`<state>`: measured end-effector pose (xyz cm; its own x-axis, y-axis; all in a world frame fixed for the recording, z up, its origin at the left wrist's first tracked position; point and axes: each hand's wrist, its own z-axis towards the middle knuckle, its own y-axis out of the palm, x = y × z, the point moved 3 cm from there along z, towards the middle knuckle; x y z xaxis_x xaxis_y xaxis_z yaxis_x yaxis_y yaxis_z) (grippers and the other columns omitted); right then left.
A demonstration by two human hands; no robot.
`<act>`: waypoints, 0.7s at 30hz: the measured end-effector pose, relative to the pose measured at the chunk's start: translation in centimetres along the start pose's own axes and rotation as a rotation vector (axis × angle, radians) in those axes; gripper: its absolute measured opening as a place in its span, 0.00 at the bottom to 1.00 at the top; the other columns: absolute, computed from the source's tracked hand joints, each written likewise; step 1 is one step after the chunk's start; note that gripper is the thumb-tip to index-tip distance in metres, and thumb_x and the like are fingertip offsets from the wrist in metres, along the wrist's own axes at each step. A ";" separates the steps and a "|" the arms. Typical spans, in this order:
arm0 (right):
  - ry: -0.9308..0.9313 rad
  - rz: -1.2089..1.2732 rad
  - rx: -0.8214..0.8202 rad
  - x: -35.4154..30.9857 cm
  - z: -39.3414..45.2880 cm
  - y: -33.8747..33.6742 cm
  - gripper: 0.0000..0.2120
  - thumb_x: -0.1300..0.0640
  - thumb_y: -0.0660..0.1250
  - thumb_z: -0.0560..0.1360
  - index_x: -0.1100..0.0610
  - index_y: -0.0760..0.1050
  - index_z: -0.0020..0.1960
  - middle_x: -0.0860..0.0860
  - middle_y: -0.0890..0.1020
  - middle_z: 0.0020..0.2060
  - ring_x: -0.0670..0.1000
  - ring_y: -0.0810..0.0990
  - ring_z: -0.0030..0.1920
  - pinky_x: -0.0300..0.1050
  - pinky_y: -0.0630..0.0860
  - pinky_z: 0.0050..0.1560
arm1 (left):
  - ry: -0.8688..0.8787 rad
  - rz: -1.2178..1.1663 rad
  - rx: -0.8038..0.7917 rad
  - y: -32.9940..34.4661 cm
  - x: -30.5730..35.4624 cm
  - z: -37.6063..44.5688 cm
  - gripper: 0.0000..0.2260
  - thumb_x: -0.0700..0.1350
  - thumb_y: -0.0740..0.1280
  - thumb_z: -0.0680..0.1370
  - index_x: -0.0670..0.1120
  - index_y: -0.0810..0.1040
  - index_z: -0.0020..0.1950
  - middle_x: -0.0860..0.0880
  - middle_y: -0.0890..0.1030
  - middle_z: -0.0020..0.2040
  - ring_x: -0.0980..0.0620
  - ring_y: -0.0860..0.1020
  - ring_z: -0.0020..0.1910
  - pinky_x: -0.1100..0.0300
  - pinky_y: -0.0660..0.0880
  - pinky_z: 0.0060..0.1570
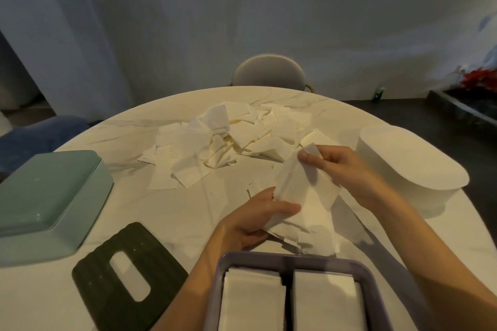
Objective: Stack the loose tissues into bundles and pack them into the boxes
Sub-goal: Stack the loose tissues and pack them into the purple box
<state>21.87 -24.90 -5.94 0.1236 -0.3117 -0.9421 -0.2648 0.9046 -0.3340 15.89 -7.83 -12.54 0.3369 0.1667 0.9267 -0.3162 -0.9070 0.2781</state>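
A heap of loose white tissues [228, 140] covers the middle of the white table [166, 212]. My left hand [258, 216] grips the near end of a small stack of tissues [304, 196] lifted just above the table. My right hand [333, 166] pinches the far end of the top tissue of that stack. Under the stack lie a few more flat tissues. At the near edge stands a purple box [223, 274] with two compartments, each holding a neat white bundle [252, 301].
A pale green box [51, 196] lies upside down at the left. A black lid with a slot [129, 277] lies beside it. A white oval box [408, 166] sits at the right. A chair back [269, 70] stands beyond the table's far edge.
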 end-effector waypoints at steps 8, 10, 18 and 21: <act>-0.243 0.059 0.561 -1.0 -0.3 -1.8 0.12 0.42 0.67 0.79 0.49 0.81 0.52 0.42 0.82 0.44 0.47 0.81 0.47 0.35 0.78 0.42 | 0.007 -0.237 0.116 -0.6 -0.1 0.1 0.16 0.35 0.69 0.79 0.40 0.78 0.67 0.38 0.84 0.55 0.38 0.83 0.55 0.42 0.80 0.54; -0.314 0.062 0.594 -1.9 -0.8 -2.1 0.09 0.44 0.67 0.79 0.45 0.80 0.56 0.37 0.81 0.48 0.39 0.80 0.49 0.28 0.77 0.40 | 0.043 -0.271 0.165 -0.7 0.1 0.1 0.16 0.37 0.67 0.79 0.43 0.78 0.67 0.40 0.84 0.54 0.40 0.83 0.51 0.39 0.81 0.49; -0.074 0.289 0.046 -1.6 -0.4 0.3 0.06 0.52 0.70 0.78 0.51 0.83 0.53 0.45 0.86 0.51 0.48 0.83 0.55 0.42 0.81 0.52 | 0.077 -0.551 0.226 0.4 1.2 0.0 0.14 0.46 0.65 0.81 0.39 0.82 0.61 0.41 0.83 0.48 0.44 0.82 0.45 0.51 0.80 0.47; -0.115 -0.117 0.077 -0.3 -0.2 2.0 0.06 0.49 0.72 0.77 0.47 0.83 0.53 0.40 0.84 0.48 0.45 0.81 0.49 0.35 0.78 0.46 | 0.121 -0.591 0.203 0.6 1.5 -0.1 0.21 0.56 0.59 0.84 0.42 0.83 0.59 0.40 0.86 0.52 0.44 0.85 0.47 0.46 0.78 0.54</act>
<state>21.10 -23.01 -6.33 0.2591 -0.3845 -0.8860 -0.1690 0.8851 -0.4335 16.10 -8.05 -10.98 0.2966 0.6935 0.6566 0.0712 -0.7017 0.7090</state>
